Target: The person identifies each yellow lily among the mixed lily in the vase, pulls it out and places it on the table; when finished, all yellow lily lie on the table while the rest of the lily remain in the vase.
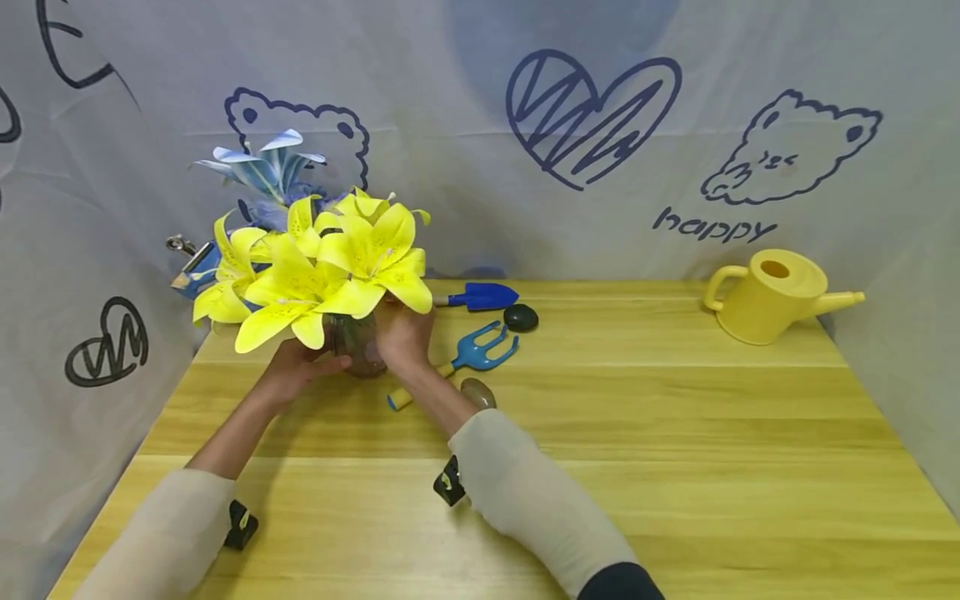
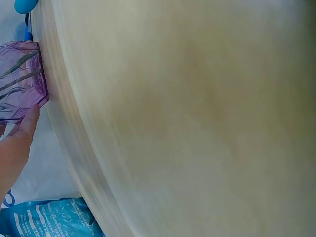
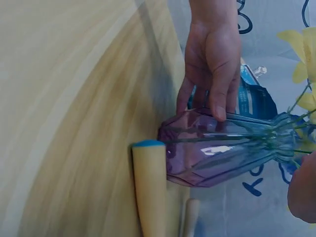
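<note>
A faceted, see-through purple-and-teal glass vase [image 3: 212,153] stands at the table's back left, holding yellow lilies [image 1: 300,283] whose green stems show through the glass. My left hand [image 1: 296,371] grips the vase low on its side, thumb on the near face and fingers behind, as the right wrist view shows. Up by the vase's neck, under the blooms, is my right hand [image 1: 405,333]; flowers and the frame edge hide its fingertips. In the left wrist view the vase base [image 2: 29,84] appears beside the left fingers.
Right of the vase lie a blue hand fork [image 1: 480,348], a blue trowel [image 1: 487,296], a black stone [image 1: 521,317] and a brown stone [image 1: 477,393]. A yellow watering can [image 1: 772,296] stands back right. Blue flowers [image 1: 270,171] and a clipped blue bag [image 1: 197,271] are behind the lilies.
</note>
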The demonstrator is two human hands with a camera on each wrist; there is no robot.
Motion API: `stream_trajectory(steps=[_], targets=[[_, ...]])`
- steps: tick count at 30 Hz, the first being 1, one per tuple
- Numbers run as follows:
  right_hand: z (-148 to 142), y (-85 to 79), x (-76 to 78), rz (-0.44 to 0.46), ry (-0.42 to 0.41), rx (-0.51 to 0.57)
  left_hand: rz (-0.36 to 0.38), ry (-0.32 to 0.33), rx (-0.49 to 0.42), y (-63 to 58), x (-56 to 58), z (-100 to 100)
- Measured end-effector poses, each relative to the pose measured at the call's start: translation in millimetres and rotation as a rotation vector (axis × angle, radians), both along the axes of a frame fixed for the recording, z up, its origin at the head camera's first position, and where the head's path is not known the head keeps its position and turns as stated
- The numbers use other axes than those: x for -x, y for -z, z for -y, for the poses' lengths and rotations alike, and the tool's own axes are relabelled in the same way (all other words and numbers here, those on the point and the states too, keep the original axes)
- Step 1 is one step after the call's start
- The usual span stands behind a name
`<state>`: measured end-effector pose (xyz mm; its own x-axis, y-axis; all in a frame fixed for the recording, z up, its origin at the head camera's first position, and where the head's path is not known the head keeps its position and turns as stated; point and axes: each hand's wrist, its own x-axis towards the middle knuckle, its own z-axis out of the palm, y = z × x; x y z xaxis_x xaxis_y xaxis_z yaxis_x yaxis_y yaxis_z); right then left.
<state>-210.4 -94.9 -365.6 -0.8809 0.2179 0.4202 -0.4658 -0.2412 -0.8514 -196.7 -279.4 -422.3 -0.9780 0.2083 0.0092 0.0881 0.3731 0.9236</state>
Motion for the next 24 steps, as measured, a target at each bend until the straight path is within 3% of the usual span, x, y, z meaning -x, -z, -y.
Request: stream_trajectory(steps=[4, 6, 10, 12, 15, 18, 20, 24], targets=[[-10.6, -8.9, -3.0, -0.044, 0.035, -0.069, -0.022, 0.009, -0.012, 0.8, 1.3, -0.7], [-17.2, -12.3, -3.7, -0.08, 0.098, -0.179, -0.026, 0.009, -0.018, 0.3, 2.0, -1.3], [-30.4, -26.2, -9.6, -0.186, 0.139, -0.226, -0.015, -0.002, 0.009, -1.0, 2.2, -1.8], [-36.8, -35.5, -15.4, -0.218, 0.094, -0.142, 0.001, -0.003, 0.03, -1.4, 2.2, -2.0], [-48.3, -52.7, -25.0, -0.246, 0.051, -0.118, 0.016, 0.003, 0.065, -1.3, 2.2, -2.4], [-64.6, -68.9, -29.9, -0.275, 0.016, -0.158, 0.021, -0.014, 0.075, -0.8, 2.4, -2.3], [-78.8, -80.6, -34.1, -0.215, 0.001, -0.19, 0.017, -0.02, 0.07, -1.0, 1.8, -2.3], [-116.8, -89.3, -32.2, -0.237, 0.04, -0.123, 0.009, -0.023, 0.066, -1.4, 0.6, -1.5]])
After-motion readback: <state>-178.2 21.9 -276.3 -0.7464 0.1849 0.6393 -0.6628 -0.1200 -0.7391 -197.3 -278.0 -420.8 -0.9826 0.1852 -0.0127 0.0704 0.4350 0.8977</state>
